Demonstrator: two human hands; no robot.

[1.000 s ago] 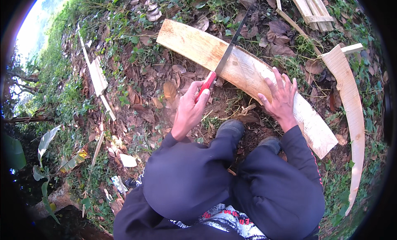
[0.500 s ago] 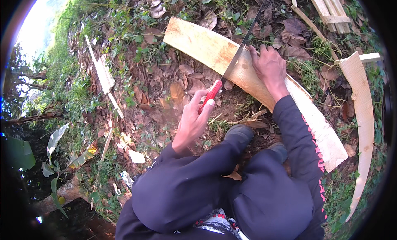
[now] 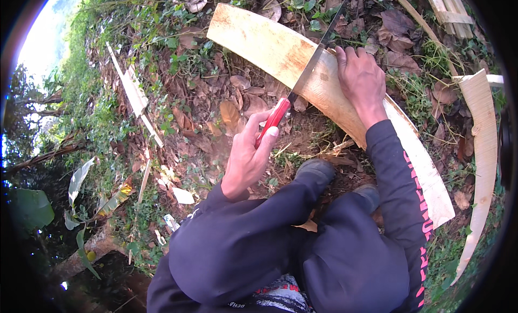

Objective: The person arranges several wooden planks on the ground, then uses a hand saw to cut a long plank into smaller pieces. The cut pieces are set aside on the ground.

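Observation:
A long, curved piece of pale wood (image 3: pixel 264 40) lies slantwise on the ground in front of me, with a whiter, rough-cut face on its lower right part. My left hand (image 3: pixel 251 151) is closed round the red handle of a hand saw (image 3: pixel 278 114). Its narrow dark blade crosses the wood and runs on past the far edge; the teeth are too small to make out. Just right of the blade, my right hand (image 3: pixel 362 84) presses on the wood, fingers bent and gripping it near the far edge. The fingertips are partly hidden.
Another curved, pointed wood slab (image 3: pixel 484 135) lies at the right. A bundle of pale wood strips (image 3: pixel 450 14) is at the far right. Split wood lengths (image 3: pixel 135 94) lie at the left among dry leaves and weeds. My shoes (image 3: pixel 315 173) are close below the curved wood.
My left hand has drawn the saw back slightly toward me across the wood. My right hand keeps its place on the wood. The whole view has shifted a little.

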